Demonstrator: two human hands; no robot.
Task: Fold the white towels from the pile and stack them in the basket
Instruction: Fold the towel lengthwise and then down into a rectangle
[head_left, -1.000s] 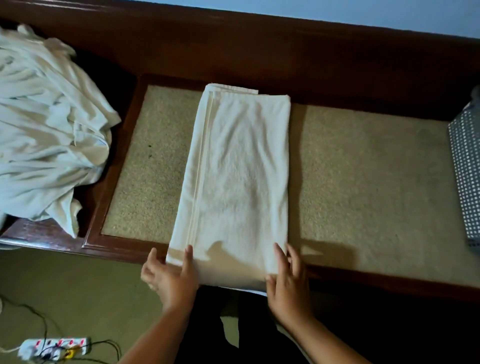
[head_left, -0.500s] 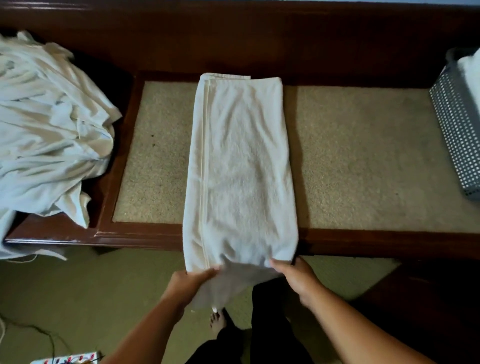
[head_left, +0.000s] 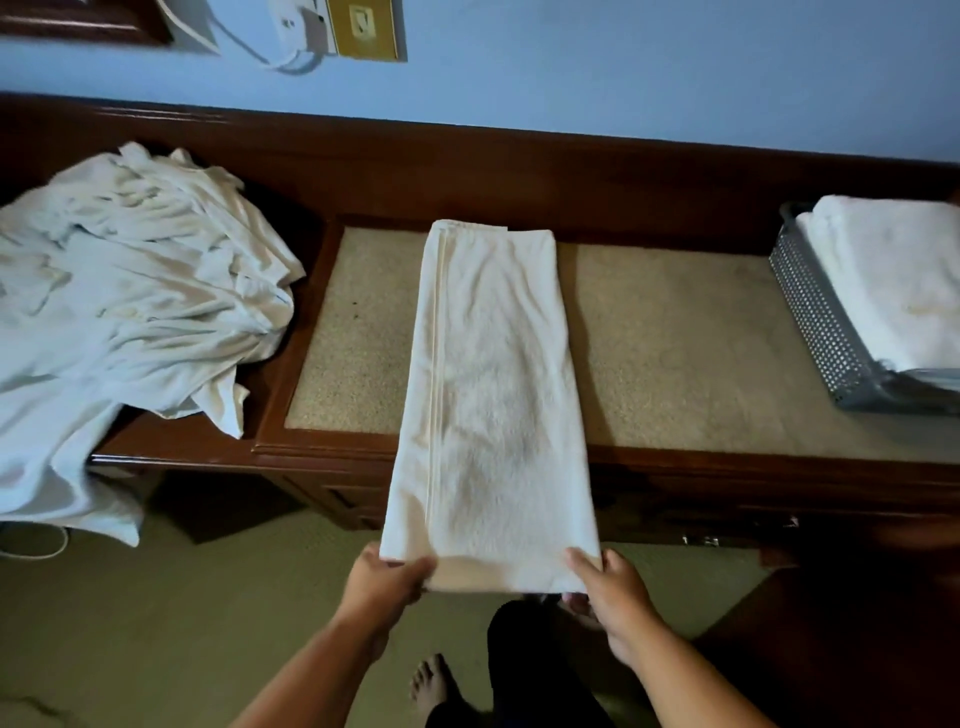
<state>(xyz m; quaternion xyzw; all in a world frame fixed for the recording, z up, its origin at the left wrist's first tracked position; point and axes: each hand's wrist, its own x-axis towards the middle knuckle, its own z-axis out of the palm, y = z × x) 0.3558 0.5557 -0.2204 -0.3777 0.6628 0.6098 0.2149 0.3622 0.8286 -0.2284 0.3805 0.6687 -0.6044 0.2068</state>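
Towel (head_left: 493, 389), a long nubby white strip, is pinched by left hand (head_left: 385, 584) and right hand (head_left: 615, 603).

Light: dim, cool indoor cast | Shadows: soft band on the pad (head_left: 675, 353) just right of the folded towel (head_left: 493, 389); lower-right corner nearly black | Lens: wide-angle bowing along the bench rail (head_left: 467, 150) | Focus: soft throughout; edges smeared

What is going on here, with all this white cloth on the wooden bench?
A person is folding a long white terry towel laid across the dark wooden bench. The left hand and the right hand each grip a near corner, held out past the bench's front edge. A crumpled pile of white towels waits at the left; folded white towels lie in the perforated metal basket at the right.
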